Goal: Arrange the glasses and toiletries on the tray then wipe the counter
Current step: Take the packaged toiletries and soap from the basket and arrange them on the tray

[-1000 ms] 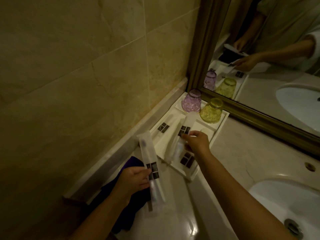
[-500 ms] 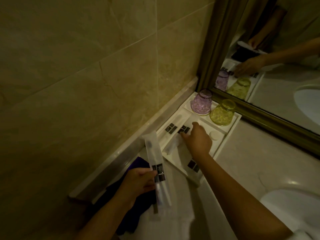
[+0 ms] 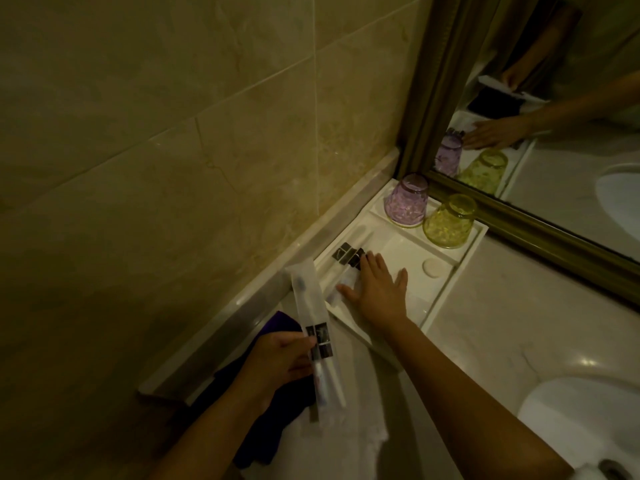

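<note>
- The counter point(image 3: 491, 327) carries a white tray point(image 3: 446, 296) in the corner under the mirror point(image 3: 561, 109).
- A purple cloth point(image 3: 256, 403) lies partly hidden under the left arm.
- The right hand point(image 3: 377, 289) lies flat and unclenched on packets point(image 3: 348, 254) in the tray, hiding most of them.
- The left hand point(image 3: 280, 358) pinches a toothbrush packet point(image 3: 311, 337) at its middle, just left of the tray.
- The purple glass point(image 3: 407, 200) and yellow glass point(image 3: 450, 221) stand upside down at the tray's far end.

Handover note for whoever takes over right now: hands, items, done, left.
Left hand: holds a toothbrush packet above the counter, not yet on the tray.
Right hand: open, flat on packets in the tray's left section.
Purple glass and yellow glass: upside down at the tray's far end.
Purple cloth: on the counter under the left arm.
Done: glasses placed, some packets in.
Left: place the held packet, wipe the counter.
</note>
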`<state>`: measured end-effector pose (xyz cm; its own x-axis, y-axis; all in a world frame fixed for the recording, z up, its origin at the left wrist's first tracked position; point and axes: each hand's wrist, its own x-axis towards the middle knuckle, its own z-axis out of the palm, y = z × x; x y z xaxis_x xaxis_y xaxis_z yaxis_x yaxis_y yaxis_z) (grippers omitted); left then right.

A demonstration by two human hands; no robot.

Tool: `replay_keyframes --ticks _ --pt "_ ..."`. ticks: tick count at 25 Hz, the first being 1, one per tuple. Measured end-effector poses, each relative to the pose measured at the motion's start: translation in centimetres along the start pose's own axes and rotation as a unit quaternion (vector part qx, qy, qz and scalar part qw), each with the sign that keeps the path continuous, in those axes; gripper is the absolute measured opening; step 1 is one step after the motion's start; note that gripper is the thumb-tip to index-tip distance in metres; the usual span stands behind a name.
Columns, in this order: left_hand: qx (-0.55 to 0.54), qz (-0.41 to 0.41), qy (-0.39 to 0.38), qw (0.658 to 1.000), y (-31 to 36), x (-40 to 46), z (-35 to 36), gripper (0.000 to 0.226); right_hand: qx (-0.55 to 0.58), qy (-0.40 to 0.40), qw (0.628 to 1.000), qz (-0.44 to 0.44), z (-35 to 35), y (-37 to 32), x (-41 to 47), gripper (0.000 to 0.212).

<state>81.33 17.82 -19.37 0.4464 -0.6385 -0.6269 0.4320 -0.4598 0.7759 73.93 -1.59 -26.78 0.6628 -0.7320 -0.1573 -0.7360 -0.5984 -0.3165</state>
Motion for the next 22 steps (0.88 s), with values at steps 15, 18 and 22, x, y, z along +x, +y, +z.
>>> replay_keyframes --ticks 15,18,22 --pt "0.091 0.057 -0.066 0.992 3.3 3.6 3.3 0.011 0.51 0.025 0.851 0.127 -6.3 -1.4 -8.1 0.013" --pt "0.188 0.161 -0.007 0.969 3.2 5.2 3.2 0.025 0.518 0.071 0.827 0.208 -7.6 1.0 -5.2 0.015" --pt "0.441 0.33 0.047 0.833 1.4 5.6 1.9 0.051 0.537 0.096 0.786 0.291 -7.4 2.8 -0.8 0.024"
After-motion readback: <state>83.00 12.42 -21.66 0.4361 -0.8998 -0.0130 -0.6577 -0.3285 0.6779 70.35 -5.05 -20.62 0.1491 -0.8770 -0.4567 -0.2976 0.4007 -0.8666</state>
